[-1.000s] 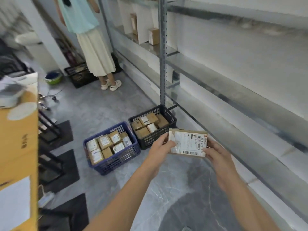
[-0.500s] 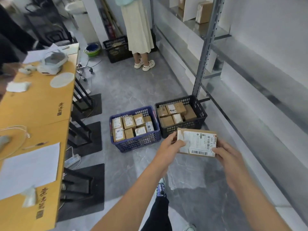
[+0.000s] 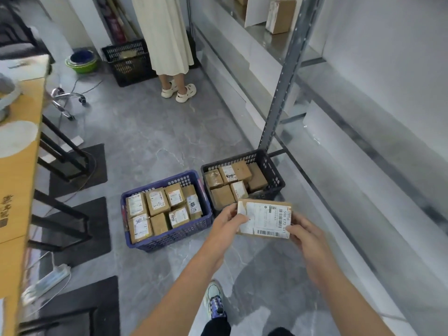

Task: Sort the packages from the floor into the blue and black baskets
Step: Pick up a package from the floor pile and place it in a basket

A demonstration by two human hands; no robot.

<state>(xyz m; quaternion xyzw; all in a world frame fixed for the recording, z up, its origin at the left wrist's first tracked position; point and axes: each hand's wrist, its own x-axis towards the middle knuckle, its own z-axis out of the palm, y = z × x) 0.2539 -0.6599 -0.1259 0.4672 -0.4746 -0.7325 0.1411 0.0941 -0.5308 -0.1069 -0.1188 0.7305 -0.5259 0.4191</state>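
I hold a flat brown package (image 3: 265, 219) with a white shipping label in both hands, above the near edge of the black basket. My left hand (image 3: 226, 226) pinches its left end and my right hand (image 3: 304, 235) pinches its right end. The blue basket (image 3: 169, 235) stands on the grey floor, filled with several labelled brown parcels. Touching its right side is the black basket (image 3: 275, 175), also holding several brown parcels.
A metal shelving rack (image 3: 286, 76) runs along the right, with a box (image 3: 281, 15) on its shelf. A wooden table (image 3: 19, 166) lines the left, black mats and a power strip (image 3: 48, 280) below. A person in a white skirt (image 3: 164, 37) stands beyond by another black basket (image 3: 128, 61).
The view has moved closer to the baskets and tilted down. Both hands keep the same hold on the package, now lower and nearer the black basket.
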